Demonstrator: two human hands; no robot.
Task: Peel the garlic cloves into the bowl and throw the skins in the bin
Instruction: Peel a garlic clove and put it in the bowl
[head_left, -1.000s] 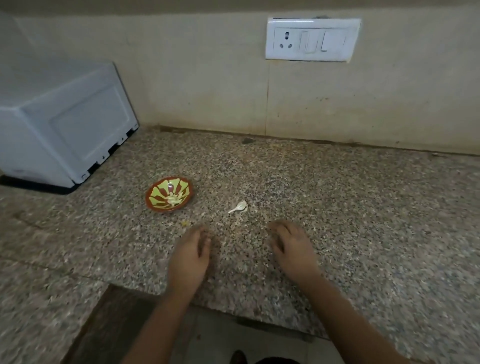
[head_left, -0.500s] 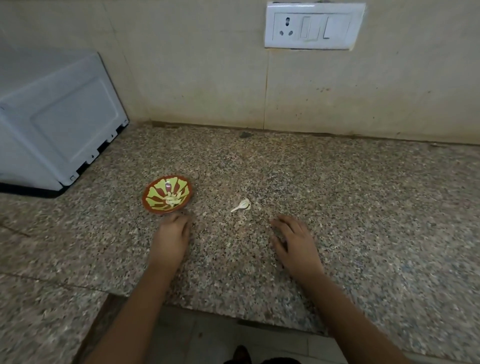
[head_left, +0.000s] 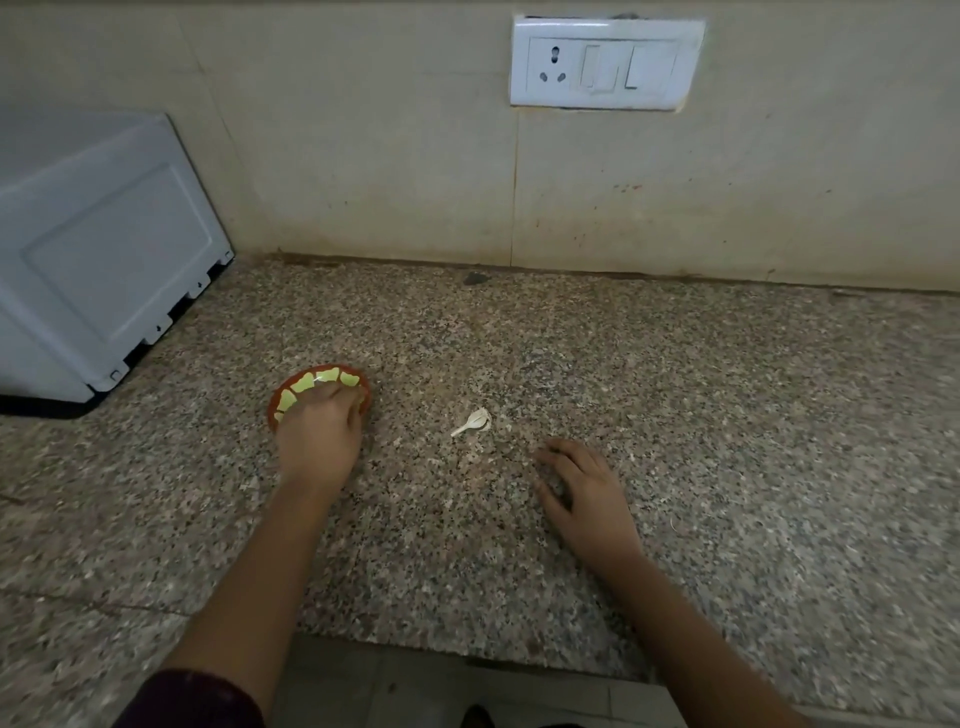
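A small white garlic piece (head_left: 472, 421) lies on the speckled stone surface (head_left: 675, 415), about midway between its back edge at the wall and its front edge. Whether it is a clove or only skin is too small to tell. It touches neither hand: it sits just beyond the fingers (head_left: 558, 452) of the right hand (head_left: 587, 493) and slightly left of them. That hand rests palm down, fingers loosely bent and holding nothing.

The red and yellow-green bowl (head_left: 311, 382) stands left of the garlic, well apart from it. The left hand (head_left: 319, 436) covers its near half, fingers (head_left: 337, 397) dipping down inside. Whether they pinch anything there is hidden.

A dark sleeve (head_left: 192, 699) shows at the left arm. A white appliance (head_left: 93, 260) stands at the surface's left back corner, and a white socket plate (head_left: 605, 63) is on the wall (head_left: 363, 156).
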